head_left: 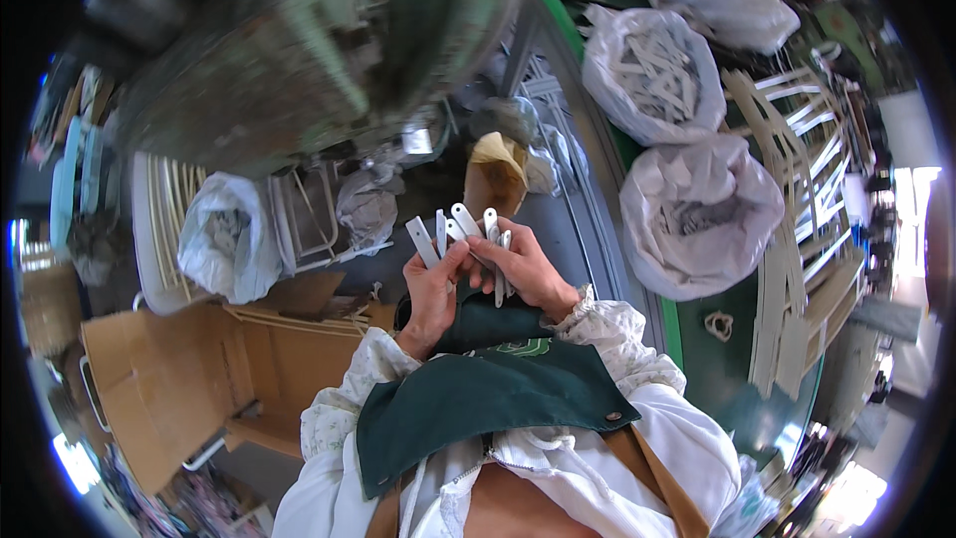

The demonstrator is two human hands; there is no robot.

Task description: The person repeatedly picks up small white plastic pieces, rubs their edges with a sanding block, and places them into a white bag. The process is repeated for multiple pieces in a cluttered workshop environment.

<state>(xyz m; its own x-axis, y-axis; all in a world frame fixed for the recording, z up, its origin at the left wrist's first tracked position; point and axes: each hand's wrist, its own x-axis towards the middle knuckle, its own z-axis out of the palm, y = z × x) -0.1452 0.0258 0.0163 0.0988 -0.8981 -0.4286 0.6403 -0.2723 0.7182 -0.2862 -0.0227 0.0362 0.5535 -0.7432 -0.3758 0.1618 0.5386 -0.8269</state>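
Both my hands meet in front of the dark green apron (488, 389), fingers closed around a fanned bunch of flat white strips (464, 218) with rounded ends and small holes. My left hand (432, 291) pinches the strips on the left side of the bunch. Over the others, my right hand (525, 267) has its thumb laid across, and some strips stick out below its fingers. Several strip ends point up and away from me. The fingers partly hide how many strips each hand holds.
A large green machine (299, 70) looms ahead on the left. White sacks of strips (652, 70) and small parts (702, 219) stand on the green table (707, 369) at right, near stacked slatted frames (797, 269). At left are another sack (231, 239) and an open cardboard box (169, 369).
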